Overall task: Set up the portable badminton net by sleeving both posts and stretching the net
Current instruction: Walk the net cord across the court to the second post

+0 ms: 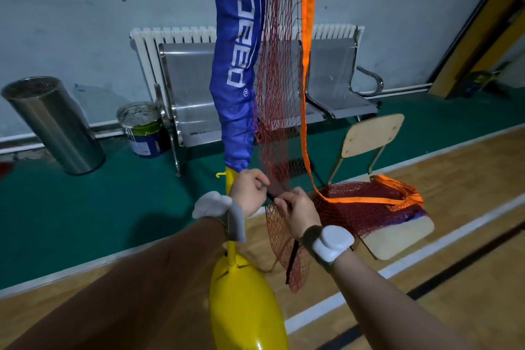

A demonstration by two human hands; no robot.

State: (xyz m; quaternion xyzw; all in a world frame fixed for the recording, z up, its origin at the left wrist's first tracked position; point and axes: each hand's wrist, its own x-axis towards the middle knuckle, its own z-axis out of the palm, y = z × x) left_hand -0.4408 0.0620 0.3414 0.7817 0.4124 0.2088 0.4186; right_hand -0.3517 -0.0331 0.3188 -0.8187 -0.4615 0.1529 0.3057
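With the blue fabric sleeve [237, 65] on the yellow post [230, 179] above your left hand [247, 192], both hands, right hand [299, 212] too, pinch a black strap [271, 196]; fastening it probably comes next.

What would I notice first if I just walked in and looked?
The tall blue sleeve on the yellow post, up the middle, with the red net and its orange band hanging beside it. Below, both hands pinch a black strap, and more net is heaped on a wooden chair, right.

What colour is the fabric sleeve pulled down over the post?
Blue, with white lettering running along it; the sleeve shows clearly in the head view.
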